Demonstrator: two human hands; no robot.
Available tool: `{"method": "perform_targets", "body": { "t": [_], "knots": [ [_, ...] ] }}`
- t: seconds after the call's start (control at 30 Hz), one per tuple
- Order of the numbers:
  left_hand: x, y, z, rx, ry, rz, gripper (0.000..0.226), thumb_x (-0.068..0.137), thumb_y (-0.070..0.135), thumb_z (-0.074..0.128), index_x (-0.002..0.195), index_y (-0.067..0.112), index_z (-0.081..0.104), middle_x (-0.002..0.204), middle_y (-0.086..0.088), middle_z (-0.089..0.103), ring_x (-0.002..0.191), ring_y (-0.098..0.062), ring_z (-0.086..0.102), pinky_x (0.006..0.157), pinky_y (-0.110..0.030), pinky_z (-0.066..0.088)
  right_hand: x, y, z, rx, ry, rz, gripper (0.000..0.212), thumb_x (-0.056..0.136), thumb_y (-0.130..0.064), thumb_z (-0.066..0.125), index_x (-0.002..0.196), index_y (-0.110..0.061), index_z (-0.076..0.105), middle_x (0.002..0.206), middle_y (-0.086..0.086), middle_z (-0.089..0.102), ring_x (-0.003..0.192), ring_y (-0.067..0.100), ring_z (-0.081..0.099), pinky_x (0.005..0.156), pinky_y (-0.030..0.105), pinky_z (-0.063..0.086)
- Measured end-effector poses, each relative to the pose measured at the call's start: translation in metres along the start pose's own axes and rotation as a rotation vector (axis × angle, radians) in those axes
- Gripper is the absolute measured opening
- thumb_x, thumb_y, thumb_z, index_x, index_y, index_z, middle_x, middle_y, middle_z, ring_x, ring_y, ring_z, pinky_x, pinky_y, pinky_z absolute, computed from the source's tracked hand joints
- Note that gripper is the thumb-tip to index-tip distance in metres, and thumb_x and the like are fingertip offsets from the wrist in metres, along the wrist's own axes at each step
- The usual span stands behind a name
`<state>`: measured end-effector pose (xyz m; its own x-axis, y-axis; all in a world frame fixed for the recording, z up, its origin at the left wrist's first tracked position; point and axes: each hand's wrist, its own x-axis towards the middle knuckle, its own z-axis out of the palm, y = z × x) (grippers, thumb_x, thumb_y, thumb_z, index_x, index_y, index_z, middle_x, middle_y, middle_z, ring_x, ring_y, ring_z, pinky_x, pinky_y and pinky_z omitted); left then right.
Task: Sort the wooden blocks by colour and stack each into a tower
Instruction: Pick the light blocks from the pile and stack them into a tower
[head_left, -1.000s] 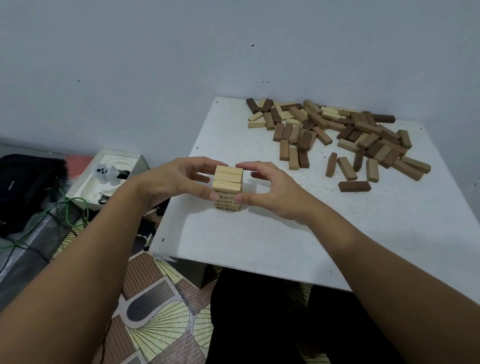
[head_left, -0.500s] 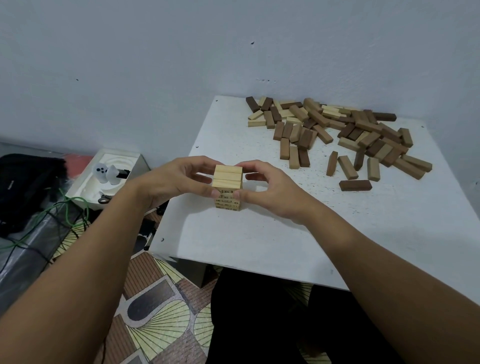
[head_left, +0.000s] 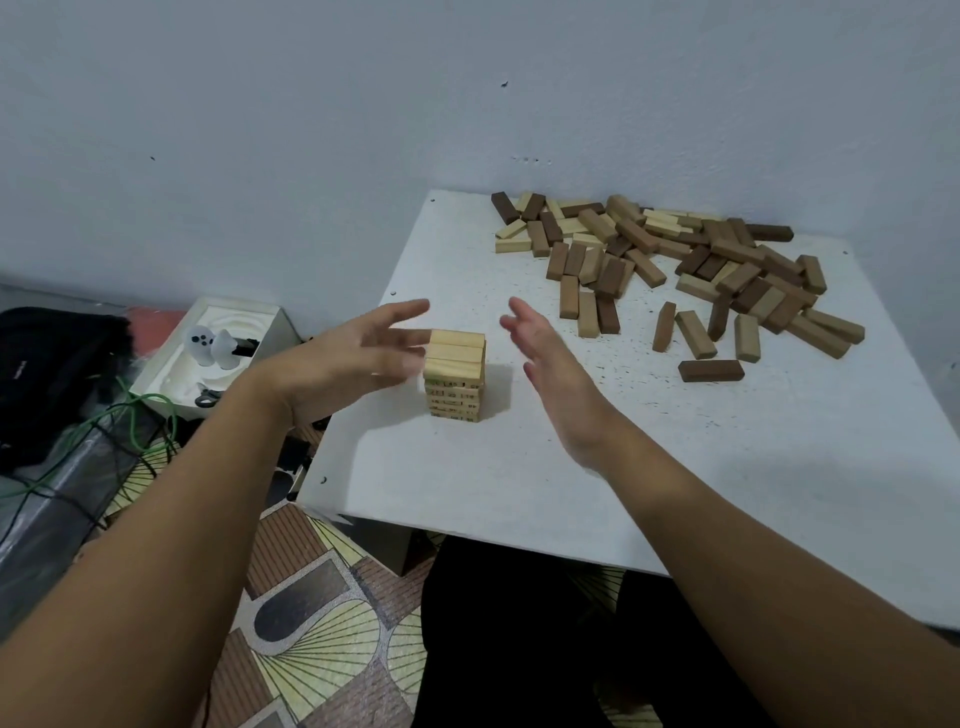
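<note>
A short tower of light wooden blocks (head_left: 455, 375) stands on the white table (head_left: 649, 467) near its left edge. My left hand (head_left: 353, 358) hovers just left of the tower with fingers spread and straight, holding nothing. To the tower's right, my right hand (head_left: 550, 369) is also flat and open, a small gap away from the blocks. A loose pile of light, mid-brown and dark brown blocks (head_left: 675, 270) lies at the table's far side. One dark block (head_left: 710, 370) lies alone nearer to me.
A white box (head_left: 208, 353) with small white objects sits on the floor left of the table, beside a black bag (head_left: 47, 374) and green cables (head_left: 130, 426). The grey wall stands directly behind the table. Patterned floor shows below.
Both hands have let go of the light tower's top and pulled apart to its sides with fingers straightened. The tower stands where it was.
</note>
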<state>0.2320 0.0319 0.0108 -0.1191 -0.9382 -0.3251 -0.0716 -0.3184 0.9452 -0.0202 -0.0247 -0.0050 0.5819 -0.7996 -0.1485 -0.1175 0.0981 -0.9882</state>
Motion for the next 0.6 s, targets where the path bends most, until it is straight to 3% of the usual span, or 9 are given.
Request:
{"method": "perform_targets", "body": {
  "t": [0.07,0.13,0.23,0.37,0.43,0.5,0.6],
  "knots": [
    [-0.001,-0.002,0.007,-0.267,0.115,0.043,0.098,0.065,0.057,0.085,0.15,0.023,0.05,0.146,0.0,0.062,0.139,-0.017,0.053,0.116,-0.043,0.037,-0.001,0.001,0.011,0.125,0.109,-0.022,0.085,0.084,-0.076,0.039,0.159,-0.039,0.03,0.163,-0.018,0.034,0.15,-0.002,0.026,0.126,0.036,0.013],
    [-0.001,-0.003,0.023,-0.44,0.266,0.095,0.081,0.084,0.071,0.056,0.147,0.019,0.055,0.142,0.001,0.065,0.138,-0.016,0.054,0.122,-0.045,0.03,-0.002,0.003,0.024,0.212,0.164,-0.024,0.076,0.09,-0.069,0.032,0.158,-0.036,0.035,0.161,-0.018,0.037,0.148,-0.004,0.029,0.128,0.037,0.013],
    [0.004,-0.008,0.057,-0.535,0.448,0.142,0.085,0.095,0.079,0.028,0.146,0.017,0.056,0.138,0.001,0.068,0.135,-0.014,0.056,0.124,-0.044,0.029,-0.004,0.007,0.041,0.268,0.179,0.001,0.071,0.094,-0.068,0.029,0.156,-0.034,0.038,0.159,-0.017,0.041,0.147,-0.003,0.031,0.127,0.034,0.013],
    [0.008,-0.012,0.094,-0.538,0.534,0.157,0.087,0.097,0.079,0.02,0.144,0.016,0.058,0.136,0.002,0.069,0.13,-0.015,0.061,0.12,-0.043,0.036,-0.004,0.014,0.048,0.28,0.169,0.0,0.066,0.104,-0.065,0.024,0.158,-0.029,0.036,0.159,-0.013,0.041,0.147,-0.002,0.032,0.126,0.032,0.017],
    [0.01,-0.014,0.101,-0.529,0.559,0.16,0.087,0.097,0.08,0.018,0.143,0.019,0.059,0.135,0.003,0.069,0.127,-0.014,0.063,0.119,-0.043,0.037,-0.004,0.016,0.049,0.277,0.149,-0.008,0.071,0.095,-0.071,0.028,0.154,-0.033,0.04,0.155,-0.015,0.045,0.141,-0.007,0.037,0.119,0.024,0.023],
    [0.012,-0.017,0.104,-0.519,0.56,0.167,0.089,0.095,0.083,0.017,0.141,0.021,0.061,0.135,0.004,0.069,0.128,-0.014,0.063,0.12,-0.046,0.037,-0.004,0.018,0.05,0.284,0.133,-0.021,0.056,0.096,-0.073,0.033,0.139,-0.042,0.049,0.14,-0.024,0.055,0.126,-0.018,0.045,0.106,0.014,0.031],
    [0.013,-0.019,0.105,-0.518,0.583,0.157,0.091,0.09,0.086,0.019,0.138,0.023,0.063,0.132,0.006,0.07,0.128,-0.013,0.063,0.12,-0.047,0.037,-0.007,0.016,0.052,0.322,0.132,-0.021,0.034,0.104,-0.054,0.025,0.115,-0.044,0.056,0.104,-0.04,0.066,0.101,-0.026,0.055,0.083,0.002,0.041]
  ]
}}
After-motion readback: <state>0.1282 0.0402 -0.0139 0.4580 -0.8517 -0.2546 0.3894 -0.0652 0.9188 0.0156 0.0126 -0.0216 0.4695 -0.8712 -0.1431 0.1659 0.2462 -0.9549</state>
